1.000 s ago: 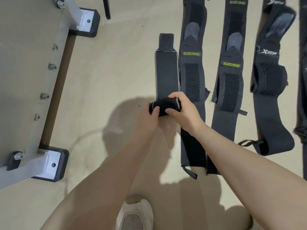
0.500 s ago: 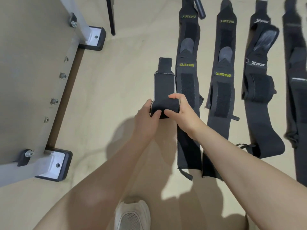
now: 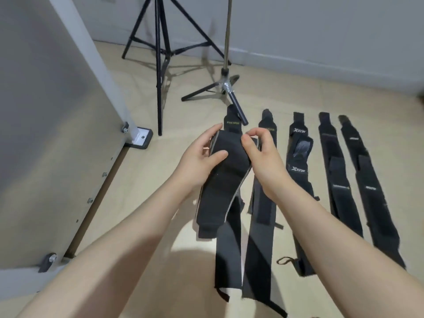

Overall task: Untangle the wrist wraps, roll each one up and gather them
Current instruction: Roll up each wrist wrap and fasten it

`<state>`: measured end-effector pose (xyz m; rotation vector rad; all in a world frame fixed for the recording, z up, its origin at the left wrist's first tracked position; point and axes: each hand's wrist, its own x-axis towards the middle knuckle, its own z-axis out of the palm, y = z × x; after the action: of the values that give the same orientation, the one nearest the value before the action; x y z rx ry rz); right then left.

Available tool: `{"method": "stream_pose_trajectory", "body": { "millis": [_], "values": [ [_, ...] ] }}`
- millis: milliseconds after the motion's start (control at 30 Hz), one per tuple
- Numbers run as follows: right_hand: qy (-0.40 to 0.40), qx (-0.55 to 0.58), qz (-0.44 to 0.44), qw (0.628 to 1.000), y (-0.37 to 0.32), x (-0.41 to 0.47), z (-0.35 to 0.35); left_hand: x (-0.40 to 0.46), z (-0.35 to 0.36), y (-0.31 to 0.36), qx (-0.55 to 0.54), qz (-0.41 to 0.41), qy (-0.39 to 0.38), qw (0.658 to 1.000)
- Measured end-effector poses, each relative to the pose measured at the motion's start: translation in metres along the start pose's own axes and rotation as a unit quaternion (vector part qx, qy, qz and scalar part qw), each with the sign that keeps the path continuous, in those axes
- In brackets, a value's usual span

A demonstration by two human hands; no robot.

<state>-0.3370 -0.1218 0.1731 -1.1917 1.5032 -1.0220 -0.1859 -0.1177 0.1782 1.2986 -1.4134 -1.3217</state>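
Risk of the held wrap [image 3: 226,171] slipping or hanging twisted: only a light hold at the top, with the long tail loose below the hands, above the floor [image 3: 160,180]. Could also drop onto the flat wraps [image 3: 263,203] lying in a row on the floor and tangle with them again. Rolling in the air likely to give a loose, crooked roll.

Left hand [image 3: 197,161] holding the wrap's left edge, thumb pressed on the front, fingers behind. Right hand [image 3: 261,154] pinching the top right corner between thumb and curled fingers. Wrap between both hands, raised over the leftmost flat wraps. No finished roll in view.
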Motion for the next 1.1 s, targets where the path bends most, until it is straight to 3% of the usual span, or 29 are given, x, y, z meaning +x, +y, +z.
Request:
{"method": "stream_pose_trajectory", "body": {
  "millis": [133,200,300,433,600,700,900,967,1100],
  "values": [
    [-0.067,0.07,0.038,0.995,-0.06,-0.007,-0.036,0.006,0.007,0.067,0.011,0.03,0.021,0.999],
    [-0.099,0.082,-0.005,0.992,-0.077,-0.014,-0.055,0.003,0.013,0.09,-0.03,0.033,0.035,0.998],
    [-0.094,0.075,-0.083,0.989,-0.085,-0.025,-0.074,-0.007,0.021,0.102,-0.065,0.028,0.056,0.996],
    [-0.06,0.035,-0.099,0.993,-0.072,-0.041,-0.086,-0.027,0.028,0.091,-0.098,-0.007,0.043,0.994],
    [-0.019,0.002,-0.014,1.0,-0.06,-0.06,-0.093,-0.05,0.036,0.068,-0.102,-0.043,-0.023,0.994],
    [-0.008,0.01,0.054,0.998,-0.056,-0.062,-0.094,-0.05,0.038,0.066,-0.09,-0.039,-0.008,0.995],
    [-0.07,0.104,0.205,0.971,-0.043,-0.064,-0.087,-0.047,0.035,0.064,-0.023,-0.03,-0.032,0.999],
    [-0.091,0.08,0.212,0.97,-0.045,-0.061,-0.091,-0.042,0.034,0.062,-0.033,-0.043,-0.042,0.998],
    [-0.091,0.029,0.142,0.985,-0.045,-0.064,-0.102,-0.035,0.041,0.058,-0.059,-0.064,-0.02,0.996]
  ]
}}
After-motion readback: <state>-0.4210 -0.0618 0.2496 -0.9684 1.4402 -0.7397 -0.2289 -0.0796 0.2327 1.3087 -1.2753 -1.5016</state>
